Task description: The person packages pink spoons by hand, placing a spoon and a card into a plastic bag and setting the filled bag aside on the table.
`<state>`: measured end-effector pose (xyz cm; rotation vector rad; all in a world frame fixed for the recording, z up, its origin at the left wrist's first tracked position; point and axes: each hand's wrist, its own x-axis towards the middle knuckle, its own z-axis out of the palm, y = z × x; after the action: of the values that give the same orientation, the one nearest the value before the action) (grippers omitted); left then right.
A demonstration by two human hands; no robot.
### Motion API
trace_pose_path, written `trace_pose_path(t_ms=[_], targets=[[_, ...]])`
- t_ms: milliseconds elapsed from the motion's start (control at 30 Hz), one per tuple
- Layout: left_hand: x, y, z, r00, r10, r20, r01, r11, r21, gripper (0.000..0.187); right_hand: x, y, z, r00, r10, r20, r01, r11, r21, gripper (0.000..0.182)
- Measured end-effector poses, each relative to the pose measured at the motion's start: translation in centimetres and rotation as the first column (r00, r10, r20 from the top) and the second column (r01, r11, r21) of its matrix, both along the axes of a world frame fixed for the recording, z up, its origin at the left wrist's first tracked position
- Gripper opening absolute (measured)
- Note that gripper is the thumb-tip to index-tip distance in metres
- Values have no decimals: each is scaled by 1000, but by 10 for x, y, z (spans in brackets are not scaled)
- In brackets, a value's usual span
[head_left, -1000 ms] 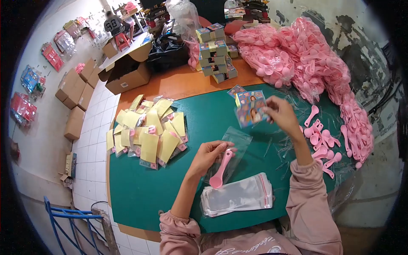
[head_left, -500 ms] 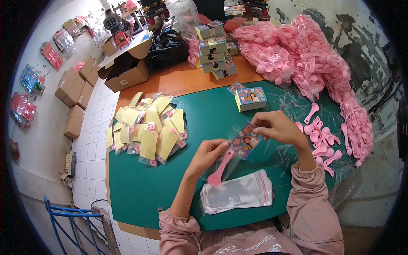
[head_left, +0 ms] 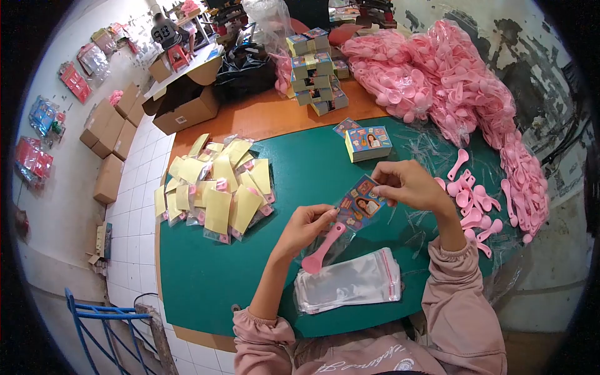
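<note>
Pinched in my left hand [head_left: 305,230] is a clear plastic bag [head_left: 342,245] with a pink measuring spoon [head_left: 323,249] in it, bowl end down. My right hand [head_left: 409,184] grips a printed card [head_left: 359,204] between thumb and fingers at its right edge. The card's lower left part overlaps the top of the bag, close to my left fingertips. Below both hands lies a stack of clear bags [head_left: 344,284]. Beyond them stands a stack of printed cards [head_left: 369,145]. Loose pink spoons [head_left: 475,199] are scattered to the right of my right hand.
Filled bags with yellow card backs [head_left: 219,209] are heaped on the green table mat [head_left: 212,278] at left. Bundled cards [head_left: 312,72] rise at the back. Large bags of pink spoons [head_left: 431,75] line the right side. A person [head_left: 165,34] sits far off, past an open carton [head_left: 187,109].
The card has shifted left and now overlaps the bag's top, right by my left fingertips. The spoon and bag have moved slightly; my left hand stays nearly in place.
</note>
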<state>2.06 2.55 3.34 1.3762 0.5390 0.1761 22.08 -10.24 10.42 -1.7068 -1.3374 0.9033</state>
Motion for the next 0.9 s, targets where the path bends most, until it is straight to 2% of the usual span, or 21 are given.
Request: trace_pose_path(t_ms=[67,200,267,367,467,600,667,700,767,900], targets=[[-1,1,-1,991,-136,-12,136,980,144,29,-1,0,-1,996,89,-27,-90,995,-39,11],[-3,0,-2,977,-210,25,203,964,174,28,2,1,-6,977,177,-117,-186,979,-77,15],[-3,-1,2,985,-166,35,163,983,81,27,9,-1,-6,966,105,-235,-115,993,-26,17],[-4,1,6,975,-222,31,216,968,131,31,-2,-3,-1,974,175,-145,-188,979,-74,16],[-3,-5,5,980,-183,76,173,977,122,31,-6,1,-10,956,187,-224,-216,970,-114,16],[-7,0,15,972,-234,4,232,965,119,34,-3,-1,-1,974,142,-177,-155,986,-60,17],[-8,2,12,950,-310,39,311,950,-10,34,-7,-1,0,979,184,-82,-191,978,-84,18],[-8,1,11,950,-310,39,311,950,-11,34,-8,-1,-4,979,184,-82,-191,978,-84,18],[-8,-3,10,959,-267,98,271,962,-29,36,-9,3,-11,924,267,-272,-297,952,-73,19],[-4,-11,10,963,-221,156,232,971,-58,40,-13,4,-2,947,269,-178,-299,938,-174,22]])
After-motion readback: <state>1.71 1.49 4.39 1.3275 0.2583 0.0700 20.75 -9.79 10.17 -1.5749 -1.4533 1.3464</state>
